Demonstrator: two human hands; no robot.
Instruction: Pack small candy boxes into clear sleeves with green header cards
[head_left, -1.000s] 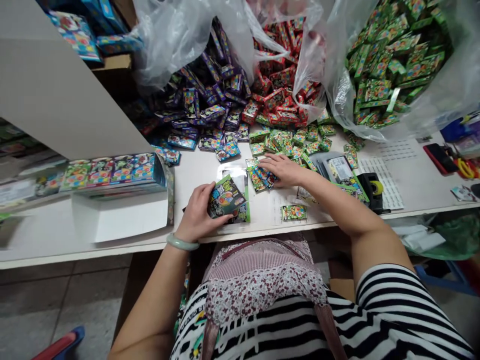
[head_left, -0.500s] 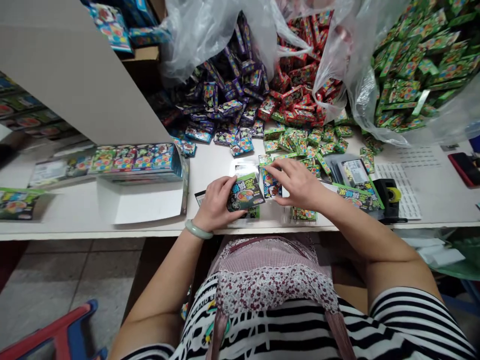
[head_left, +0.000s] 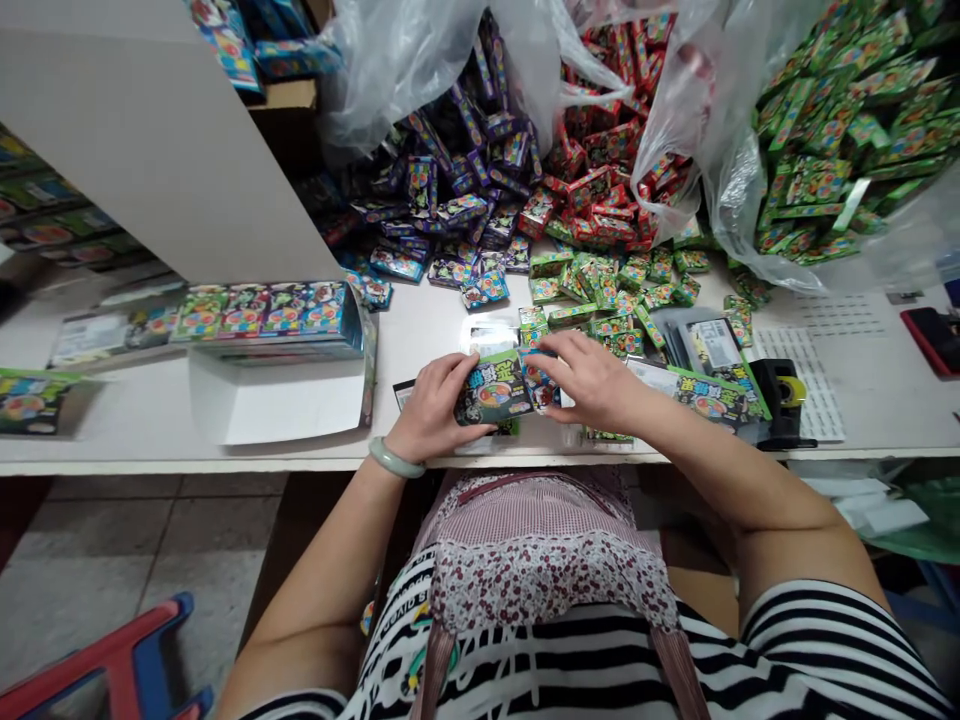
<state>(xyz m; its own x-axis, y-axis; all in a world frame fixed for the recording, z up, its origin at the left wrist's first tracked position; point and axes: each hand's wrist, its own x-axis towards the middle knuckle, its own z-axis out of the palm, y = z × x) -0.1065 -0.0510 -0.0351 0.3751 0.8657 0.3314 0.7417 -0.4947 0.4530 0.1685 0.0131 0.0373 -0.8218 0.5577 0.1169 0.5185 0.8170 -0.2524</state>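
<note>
My left hand (head_left: 433, 405) is closed on a dark packet with a green top edge (head_left: 496, 388), thumb at the lower side and fingers along the upper. Between the fingers and thumb of my right hand (head_left: 589, 380) is a small blue printed box (head_left: 540, 382), its near end against the right edge of the packet. Whether the box's end is inside the packet I cannot tell. Small green boxes (head_left: 577, 280) lie just beyond both hands. To the right of my right hand are several flat dark packets (head_left: 712, 395), partly overlapping.
An open carton (head_left: 300, 405) with a row of printed packs stands at left. Purple boxes (head_left: 450, 185), red boxes (head_left: 600, 190) and green boxes (head_left: 817, 180) are heaped at the back among clear plastic bags (head_left: 739, 215). A black tape dispenser (head_left: 776, 395) and a phone (head_left: 930, 338) are at right.
My right hand has shifted slightly left with the small blue box, bringing it up to the packet's right edge. The left hand stays nearly in place, still holding the packet.
</note>
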